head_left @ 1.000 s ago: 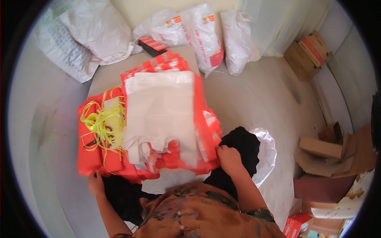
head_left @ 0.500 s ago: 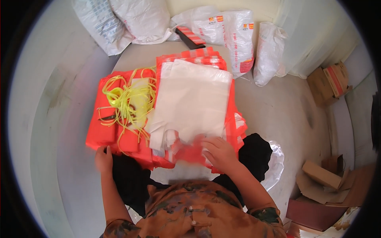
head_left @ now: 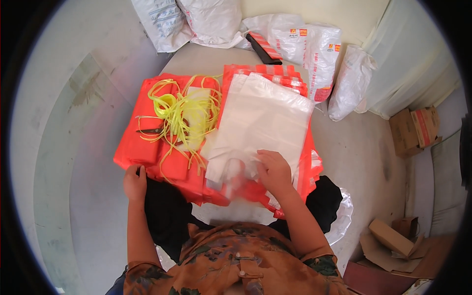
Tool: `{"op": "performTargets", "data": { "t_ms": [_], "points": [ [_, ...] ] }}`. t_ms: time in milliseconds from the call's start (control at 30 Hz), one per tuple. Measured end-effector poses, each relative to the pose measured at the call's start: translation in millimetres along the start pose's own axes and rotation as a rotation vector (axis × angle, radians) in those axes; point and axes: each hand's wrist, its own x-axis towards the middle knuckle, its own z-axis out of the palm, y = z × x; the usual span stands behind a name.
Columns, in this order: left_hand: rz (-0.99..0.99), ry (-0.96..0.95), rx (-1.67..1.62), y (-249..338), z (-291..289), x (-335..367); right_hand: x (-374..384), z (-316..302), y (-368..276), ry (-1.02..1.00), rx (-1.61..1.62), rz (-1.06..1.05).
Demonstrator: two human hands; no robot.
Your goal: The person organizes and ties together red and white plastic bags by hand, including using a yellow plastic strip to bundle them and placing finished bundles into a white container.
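Note:
My right hand (head_left: 275, 169) lies over the near edge of a stack of whitish translucent plastic bags (head_left: 263, 115), fingers stretched out and thumb apart. Beside its thumb, a crumpled, see-through piece of bag (head_left: 238, 172) is smeared by motion. Red plastic bags (head_left: 310, 142) stick out in layers beneath the white stack. At the near left corner of the folded red bundles (head_left: 140, 145), my left hand (head_left: 134, 183) has its fingers curled; what they hold, if anything, is hidden. A tangle of yellow plastic ties (head_left: 179, 115) and dark scissors (head_left: 150, 131) rest on these bundles.
White filled sacks (head_left: 211, 22) and plastic-wrapped packs (head_left: 322, 59) line the far side, with a black and red-striped item (head_left: 264, 48) by them. Cardboard boxes (head_left: 410, 130) stand at right, and opened cardboard (head_left: 393, 250) at lower right. A silvery plastic bag (head_left: 341, 216) is beside my right knee.
The whole view has shifted, so the stacks appear farther right. My right hand has moved farther up onto the white bags. My left hand stays at the red bundles' corner.

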Motion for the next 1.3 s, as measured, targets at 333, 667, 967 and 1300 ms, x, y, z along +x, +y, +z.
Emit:
{"op": "performTargets", "data": {
  "t_ms": [333,667,967,1300],
  "points": [
    [0.529,-0.107,-0.216,94,7,1,1,0,11,-0.045,0.571,0.563],
    [0.227,-0.467,-0.662,181,60,-5,41,7,-9,-0.168,0.368,0.102],
    [0.322,-0.355,-0.446,177,74,-27,57,30,-20,-0.167,0.217,0.054],
    [0.5,-0.268,-0.457,174,56,-38,63,36,-31,-0.163,0.283,0.011]
  ]
}}
